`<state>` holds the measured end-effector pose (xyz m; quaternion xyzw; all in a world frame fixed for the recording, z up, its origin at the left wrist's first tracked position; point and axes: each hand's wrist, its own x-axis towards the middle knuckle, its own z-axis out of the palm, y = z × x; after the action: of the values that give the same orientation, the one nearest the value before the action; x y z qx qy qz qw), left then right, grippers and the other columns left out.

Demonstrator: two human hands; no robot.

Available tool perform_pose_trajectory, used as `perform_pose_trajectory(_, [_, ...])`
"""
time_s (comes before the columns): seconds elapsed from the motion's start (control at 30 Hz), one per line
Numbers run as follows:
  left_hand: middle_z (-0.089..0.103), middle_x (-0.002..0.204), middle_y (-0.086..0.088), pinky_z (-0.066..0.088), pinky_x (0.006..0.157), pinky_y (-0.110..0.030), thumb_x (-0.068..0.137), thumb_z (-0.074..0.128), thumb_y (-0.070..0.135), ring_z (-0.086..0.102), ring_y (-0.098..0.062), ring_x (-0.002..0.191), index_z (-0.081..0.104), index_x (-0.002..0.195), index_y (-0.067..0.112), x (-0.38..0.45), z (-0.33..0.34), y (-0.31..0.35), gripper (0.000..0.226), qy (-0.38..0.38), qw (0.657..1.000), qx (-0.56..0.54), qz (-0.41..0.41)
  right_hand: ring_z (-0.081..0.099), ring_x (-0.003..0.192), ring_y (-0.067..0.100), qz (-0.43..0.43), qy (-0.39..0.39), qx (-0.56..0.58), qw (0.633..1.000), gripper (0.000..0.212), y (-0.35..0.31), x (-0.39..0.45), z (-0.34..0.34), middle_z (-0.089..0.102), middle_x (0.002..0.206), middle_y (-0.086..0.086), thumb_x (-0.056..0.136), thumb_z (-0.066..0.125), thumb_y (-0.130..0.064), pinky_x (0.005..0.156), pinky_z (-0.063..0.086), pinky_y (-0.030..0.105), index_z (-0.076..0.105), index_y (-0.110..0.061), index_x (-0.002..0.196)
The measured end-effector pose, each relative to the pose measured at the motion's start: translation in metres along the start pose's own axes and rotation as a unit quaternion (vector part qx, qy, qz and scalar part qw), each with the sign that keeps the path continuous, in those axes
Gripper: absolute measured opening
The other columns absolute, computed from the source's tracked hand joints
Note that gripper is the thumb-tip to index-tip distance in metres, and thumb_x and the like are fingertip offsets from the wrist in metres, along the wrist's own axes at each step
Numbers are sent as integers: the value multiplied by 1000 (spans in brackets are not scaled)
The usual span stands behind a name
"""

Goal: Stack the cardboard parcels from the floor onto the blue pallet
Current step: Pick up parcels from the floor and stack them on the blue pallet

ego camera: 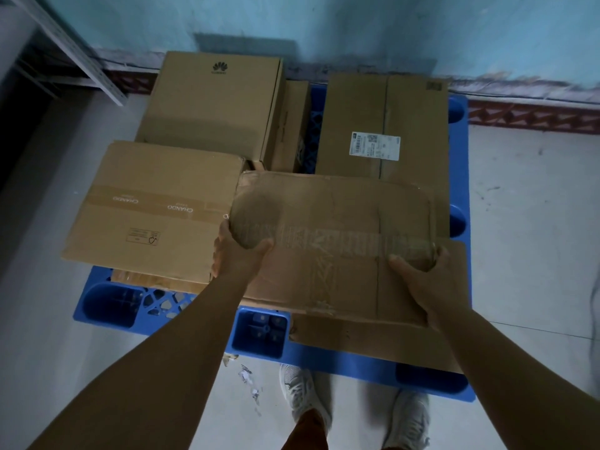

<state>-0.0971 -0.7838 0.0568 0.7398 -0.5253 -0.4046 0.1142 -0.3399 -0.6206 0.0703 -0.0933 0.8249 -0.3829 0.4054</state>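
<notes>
Over the blue pallet (pixel 107 303), left hand (pixel 238 251) and right hand (pixel 422 274) around worn parcel (pixel 331 216).

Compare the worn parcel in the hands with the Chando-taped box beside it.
The worn parcel is crumpled, with rounded corners and scuffed tape; the Chando-taped box is flat-faced and square-edged. The worn parcel is held at its near edge by the left hand and right hand; the Chando-taped box lies untouched on other cardboard. The Chando-taped box carries printed tape and a handling mark; the worn parcel shows none. Both are brown cardboard over the blue pallet.
</notes>
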Motion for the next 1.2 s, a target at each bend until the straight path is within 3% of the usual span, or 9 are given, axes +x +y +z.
perform_pose_trajectory(0.27, [28,154,-3,26,111,-55,71,76,47,32,-30,139,19,151,24,-25,5,14,101,37,997,60,22,42,130,26,-23,0,-17,1000,98,-5,-10,-6,40,144,3,70,76,-50,102,40,51,22,-22,147])
perform_pose_trajectory(0.43, [30,153,-3,32,109,-53,70,78,47,34,-29,137,21,151,25,-67,11,37,101,29,999,8,34,42,132,26,-20,-19,43,999,115,-15,-35,-23,36,150,1,55,74,-70,101,41,59,16,-35,148])
perform_pose_trajectory(0.57, [28,155,-4,33,111,-47,78,74,41,31,-26,140,20,152,23,-121,20,63,93,-15,996,-75,45,50,122,21,-17,-25,69,997,126,-25,-58,-58,45,140,-4,44,64,-88,99,45,47,17,-35,148])
perform_pose_trajectory(0.63, [30,155,-3,34,110,-43,80,73,38,32,-23,139,21,152,23,-152,26,76,90,-32,991,-120,54,49,115,15,-21,-30,87,996,102,-34,-71,-81,47,131,-6,72,64,-70,93,40,33,15,-27,151])
perform_pose_trajectory(0.7, [34,152,-3,35,110,-40,83,71,37,34,-20,138,23,151,22,-182,33,90,85,-51,986,-145,58,44,124,19,-14,-28,85,996,81,-36,-80,-104,41,142,-2,90,53,-54,96,34,30,10,-23,153])
perform_pose_trajectory(0.8, [38,150,-3,35,103,-29,86,68,37,37,-18,135,26,150,20,-227,47,112,79,-83,981,-160,68,34,137,24,-2,-19,100,995,79,-35,-95,-140,27,156,3,92,46,-56,110,31,39,8,-23,154])
perform_pose_trajectory(0.97, [40,147,1,38,104,-32,90,62,39,45,-13,121,31,148,21,-295,68,147,68,-177,966,-169,88,31,139,23,15,24,143,989,73,-26,-127,-196,24,157,3,95,40,-56,105,30,33,13,-22,153])
perform_pose_trajectory(1.1, [42,145,2,35,94,-18,95,51,45,46,-17,125,28,149,19,-335,82,162,65,-267,949,-116,120,31,138,23,46,77,187,978,71,-12,-157,-231,24,157,1,94,38,-58,109,28,38,15,-25,153])
perform_pose_trajectory(1.2, [50,139,-7,46,101,-38,88,52,60,52,-24,120,39,141,13,-362,88,166,73,-327,929,-63,162,32,137,21,59,127,220,965,69,1,-184,-255,27,155,-2,95,38,-58,107,28,36,17,-26,152])
